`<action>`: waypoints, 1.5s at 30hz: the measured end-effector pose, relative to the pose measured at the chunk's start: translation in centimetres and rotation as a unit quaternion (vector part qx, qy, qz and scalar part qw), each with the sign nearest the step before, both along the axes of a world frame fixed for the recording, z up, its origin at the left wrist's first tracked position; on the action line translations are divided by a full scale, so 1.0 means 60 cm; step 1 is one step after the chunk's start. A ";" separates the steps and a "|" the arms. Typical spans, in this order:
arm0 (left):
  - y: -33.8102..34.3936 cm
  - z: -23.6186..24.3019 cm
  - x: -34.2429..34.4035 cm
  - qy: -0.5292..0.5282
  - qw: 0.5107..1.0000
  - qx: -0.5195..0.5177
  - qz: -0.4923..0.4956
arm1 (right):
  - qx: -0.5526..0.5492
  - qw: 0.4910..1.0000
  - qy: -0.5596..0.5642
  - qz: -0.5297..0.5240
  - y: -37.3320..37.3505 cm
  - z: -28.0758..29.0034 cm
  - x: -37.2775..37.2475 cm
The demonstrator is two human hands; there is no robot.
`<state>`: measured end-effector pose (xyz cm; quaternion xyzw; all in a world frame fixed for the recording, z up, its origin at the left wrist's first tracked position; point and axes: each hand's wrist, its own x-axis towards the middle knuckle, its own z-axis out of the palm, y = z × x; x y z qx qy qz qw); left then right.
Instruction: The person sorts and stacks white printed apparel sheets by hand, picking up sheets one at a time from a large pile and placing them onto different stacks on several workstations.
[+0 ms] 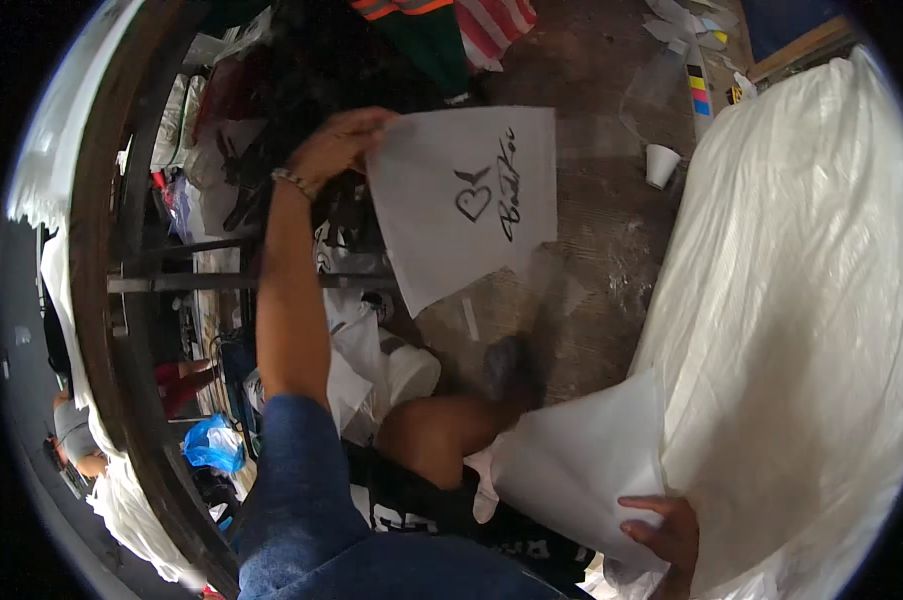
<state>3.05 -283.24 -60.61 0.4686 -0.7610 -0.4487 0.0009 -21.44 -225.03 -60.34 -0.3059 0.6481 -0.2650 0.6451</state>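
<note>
My left hand (342,145), with a bracelet at the wrist, reaches far forward and pinches the upper left corner of a white sheet (422,220). That sheet carries a black heart-like drawing and script lettering, and it hangs above the floor. At the lower right, my right hand (664,530) grips the edge of a second, plain whitish sheet (582,455), thumb and fingers closed on it. This sheet bows upward beside the long plastic-covered surface. The two sheets are apart from each other.
A long surface under white plastic (792,300) runs down the right side. A white cup (661,166) and scraps lie on the brown floor (602,210). Dark rack bars (182,284) stand at left, near a blue bag (213,443). Another person (75,430) is at far left.
</note>
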 end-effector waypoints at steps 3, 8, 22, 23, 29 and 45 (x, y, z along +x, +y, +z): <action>-0.094 0.006 0.058 0.027 0.999 0.008 0.038 | 0.105 0.992 0.019 -0.065 0.000 0.013 0.021; -0.286 0.013 0.218 0.089 0.988 0.015 0.127 | 0.129 0.981 -0.062 -0.133 -0.019 0.005 0.007; -0.542 0.061 0.607 0.291 0.879 -0.273 0.260 | 0.231 0.967 -0.067 -0.080 -0.077 0.030 -0.015; -0.552 0.057 0.639 0.276 0.868 -0.296 0.288 | 0.226 0.968 -0.049 -0.092 -0.079 0.034 -0.010; -0.538 0.107 0.893 -0.729 0.507 -0.458 0.050 | 0.238 0.952 -0.099 -0.163 -0.038 -0.017 -0.023; -0.384 -0.194 0.797 -0.579 0.611 -0.418 0.342 | 0.139 0.978 0.007 -0.158 -0.044 0.036 0.017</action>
